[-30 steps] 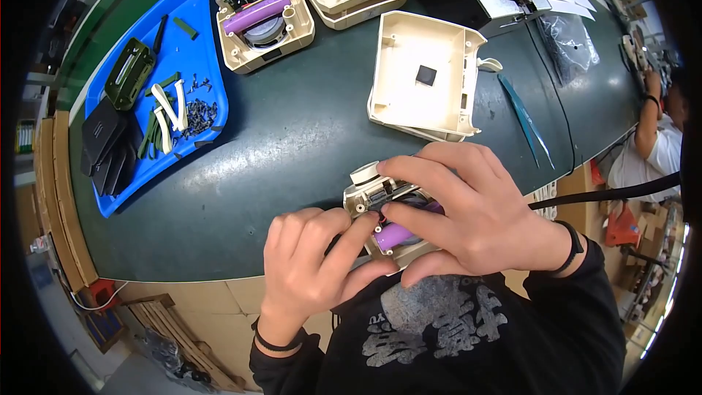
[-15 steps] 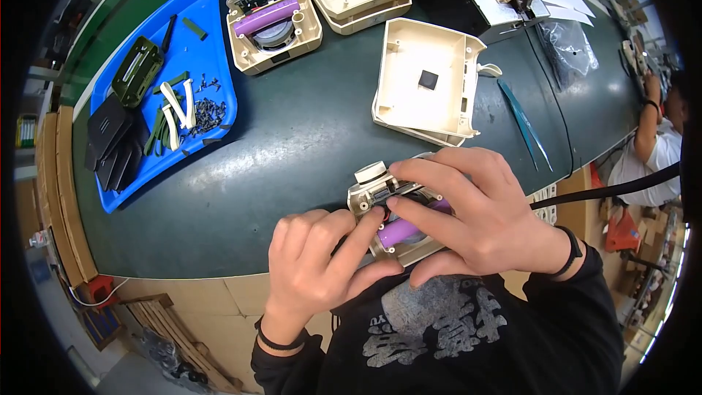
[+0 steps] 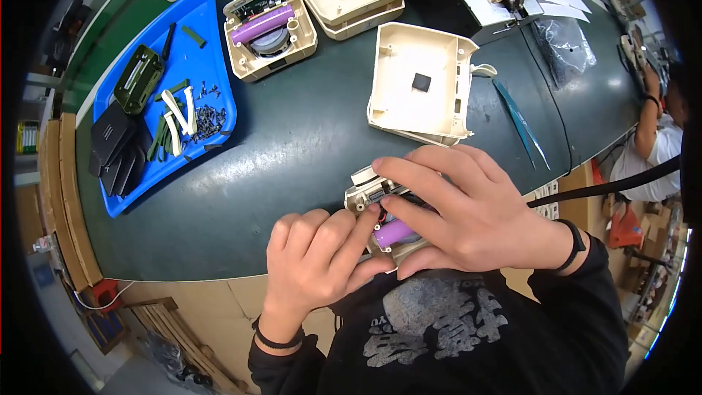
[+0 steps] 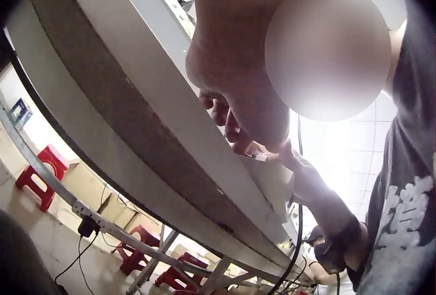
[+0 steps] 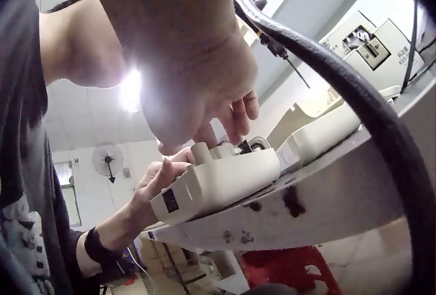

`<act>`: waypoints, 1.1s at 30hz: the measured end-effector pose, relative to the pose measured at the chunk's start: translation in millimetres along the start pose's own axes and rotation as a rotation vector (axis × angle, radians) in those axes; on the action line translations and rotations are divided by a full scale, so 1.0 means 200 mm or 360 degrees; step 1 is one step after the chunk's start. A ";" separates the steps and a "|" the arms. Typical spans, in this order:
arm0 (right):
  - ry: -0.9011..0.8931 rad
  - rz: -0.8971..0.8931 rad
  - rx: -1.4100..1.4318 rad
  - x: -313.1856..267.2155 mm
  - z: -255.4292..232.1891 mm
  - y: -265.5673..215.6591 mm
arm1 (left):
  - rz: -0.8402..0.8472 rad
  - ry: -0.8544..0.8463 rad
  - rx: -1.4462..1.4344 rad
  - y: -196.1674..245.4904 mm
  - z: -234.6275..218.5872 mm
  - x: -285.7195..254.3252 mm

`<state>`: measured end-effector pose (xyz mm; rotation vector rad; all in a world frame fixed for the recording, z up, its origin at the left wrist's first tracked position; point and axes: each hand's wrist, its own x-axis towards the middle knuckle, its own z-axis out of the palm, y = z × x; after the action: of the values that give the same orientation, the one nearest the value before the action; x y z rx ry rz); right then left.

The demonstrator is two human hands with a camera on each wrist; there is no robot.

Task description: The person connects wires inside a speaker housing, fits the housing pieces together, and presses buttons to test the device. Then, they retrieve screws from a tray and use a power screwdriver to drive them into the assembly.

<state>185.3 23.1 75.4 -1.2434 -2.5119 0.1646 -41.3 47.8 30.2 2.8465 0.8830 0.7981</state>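
A cream plastic device housing lies open at the near edge of the dark green table, with a purple battery cell inside it. My right hand lies over the housing, fingers curled round it and pressing on the cell. My left hand grips the housing's near left side, its forefinger on the red wire by the cell. In the right wrist view the housing sits on the table edge between both hands. The left wrist view shows only the table's underside and my fingers.
An empty cream shell with a black pad lies just beyond the hands. A blue tray of screws, clips and black plates sits far left. Other assembled housings stand at the back, blue tweezers to the right. A seated person is at far right.
Both hands stay on the housing. It has shifted slightly toward me and the right fingers have closed a little further over the cell.
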 end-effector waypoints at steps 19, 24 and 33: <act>0.0050 0.0026 0.0122 -0.05 0.02 0.01 | 0.0071 -0.0016 0.0001 -0.04 0.03 0.02; 0.0005 0.0028 0.0082 -0.05 0.02 0.01 | 0.0097 0.0004 -0.0009 -0.06 0.03 0.01; -0.0047 0.0068 0.0022 -0.05 -0.01 0.00 | 0.0046 -0.0016 0.0114 -0.04 0.01 -0.06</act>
<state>192.0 14.7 75.1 -1.2986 -2.5059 0.2116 -52.8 48.2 21.0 2.9289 0.8890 0.7696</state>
